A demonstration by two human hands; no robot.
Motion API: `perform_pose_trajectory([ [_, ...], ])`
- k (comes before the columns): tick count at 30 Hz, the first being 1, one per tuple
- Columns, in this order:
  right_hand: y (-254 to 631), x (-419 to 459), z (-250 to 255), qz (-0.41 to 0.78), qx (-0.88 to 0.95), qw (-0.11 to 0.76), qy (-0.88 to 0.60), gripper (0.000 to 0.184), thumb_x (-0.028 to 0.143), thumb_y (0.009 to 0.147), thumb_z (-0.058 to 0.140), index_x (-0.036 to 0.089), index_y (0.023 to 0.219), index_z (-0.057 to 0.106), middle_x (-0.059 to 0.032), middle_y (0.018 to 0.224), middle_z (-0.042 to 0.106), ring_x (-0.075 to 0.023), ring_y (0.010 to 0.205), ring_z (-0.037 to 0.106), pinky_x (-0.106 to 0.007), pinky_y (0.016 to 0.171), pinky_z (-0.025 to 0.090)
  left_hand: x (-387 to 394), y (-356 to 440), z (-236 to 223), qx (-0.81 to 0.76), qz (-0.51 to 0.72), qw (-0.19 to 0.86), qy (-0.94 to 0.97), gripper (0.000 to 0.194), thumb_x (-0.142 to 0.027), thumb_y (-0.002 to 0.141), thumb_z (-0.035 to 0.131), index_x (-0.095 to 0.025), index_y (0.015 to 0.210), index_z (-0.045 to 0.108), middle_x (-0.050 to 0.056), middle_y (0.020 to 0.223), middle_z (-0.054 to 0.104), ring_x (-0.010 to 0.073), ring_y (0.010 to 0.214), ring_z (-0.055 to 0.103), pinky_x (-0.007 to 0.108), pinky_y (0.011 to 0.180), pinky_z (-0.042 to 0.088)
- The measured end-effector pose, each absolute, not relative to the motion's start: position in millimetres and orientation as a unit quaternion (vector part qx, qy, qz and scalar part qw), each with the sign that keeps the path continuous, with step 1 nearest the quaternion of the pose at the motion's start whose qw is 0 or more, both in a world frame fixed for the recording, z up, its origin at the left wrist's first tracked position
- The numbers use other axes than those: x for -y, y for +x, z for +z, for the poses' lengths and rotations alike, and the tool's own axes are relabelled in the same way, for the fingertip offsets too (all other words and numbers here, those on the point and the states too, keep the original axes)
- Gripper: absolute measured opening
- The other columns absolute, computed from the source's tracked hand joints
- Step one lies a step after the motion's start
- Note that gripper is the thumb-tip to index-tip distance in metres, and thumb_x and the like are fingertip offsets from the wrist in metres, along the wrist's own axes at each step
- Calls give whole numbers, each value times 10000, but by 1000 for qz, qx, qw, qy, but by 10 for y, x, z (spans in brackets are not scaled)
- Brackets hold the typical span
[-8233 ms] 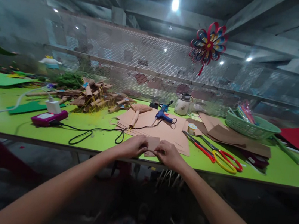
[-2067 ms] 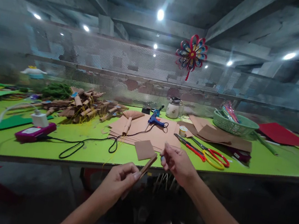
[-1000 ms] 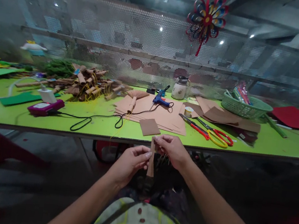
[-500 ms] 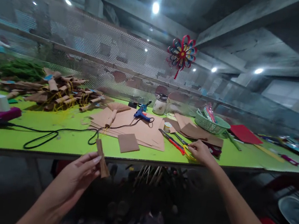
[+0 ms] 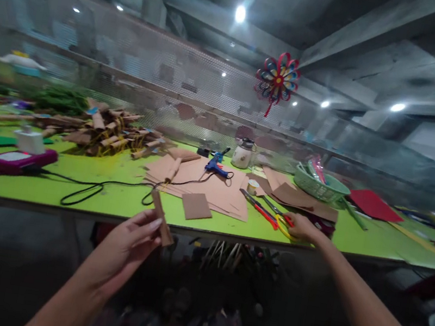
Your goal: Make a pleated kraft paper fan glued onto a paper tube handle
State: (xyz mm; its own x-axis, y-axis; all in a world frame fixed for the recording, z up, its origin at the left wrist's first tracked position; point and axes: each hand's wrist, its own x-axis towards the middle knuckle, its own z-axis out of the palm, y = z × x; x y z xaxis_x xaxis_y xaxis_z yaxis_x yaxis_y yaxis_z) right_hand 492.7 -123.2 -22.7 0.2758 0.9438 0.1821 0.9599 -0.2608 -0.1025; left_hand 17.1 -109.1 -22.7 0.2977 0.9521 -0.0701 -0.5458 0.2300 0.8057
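Observation:
My left hand pinches a strip of folded brown paper just in front of the table's near edge. At the right, my right hand has its fingers closed at the handles of a pair of scissors with yellow and red on them. The scissors lie on the green table, blades pointing away to the left. Next to them rests a red-handled cutting tool. Between my hands lies a small brown paper square, in front of a stack of brown sheets.
A blue glue gun lies on the sheets, its black cord trailing left to a purple power strip. Rolled brown paper pieces are heaped at the back left. Behind stand a jug and a green basket.
The view has turned slightly left, shifting everything rightward. My right hand has come down onto the scissors' handles, and red on them now shows. The left hand still holds the folded paper.

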Motion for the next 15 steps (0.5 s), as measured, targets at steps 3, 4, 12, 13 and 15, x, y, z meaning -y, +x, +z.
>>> perform_pose_trajectory([
  [3,4978,1143,-240,9,604,79,-793,475,-27,612,579,77,1068,660,-206,908,674,-183,709,637,-266,593,402,1133,209,-213,-265,516,740,340,278,-115,671,726,-136,935,639,29,821,645,88,656,605,172,589,519],
  [4,4997,1108,-248,20,598,74,-797,503,-32,582,580,61,1070,661,-221,865,678,-188,662,635,-275,560,387,1142,214,-212,-261,520,740,337,278,-118,669,730,-137,929,635,22,804,639,86,651,603,171,587,515],
  [12,5239,1237,-190,8,557,78,-827,334,129,604,638,156,926,725,-269,914,677,-290,720,664,-367,608,398,1151,195,-253,-234,530,743,336,271,-144,719,707,-150,969,601,14,803,621,78,655,591,164,579,483],
  [13,5265,1334,-175,5,559,84,-825,368,135,599,634,192,953,718,-259,948,677,-296,757,666,-371,631,405,1151,197,-261,-233,532,743,333,268,-144,724,704,-153,971,600,12,807,620,75,659,590,160,576,479],
  [15,5244,1578,-169,-24,563,125,-817,452,178,601,605,263,1040,672,-249,989,669,-308,791,665,-392,654,416,1158,210,-275,-233,536,744,325,263,-144,729,702,-158,971,599,11,814,622,73,666,591,157,580,477],
])
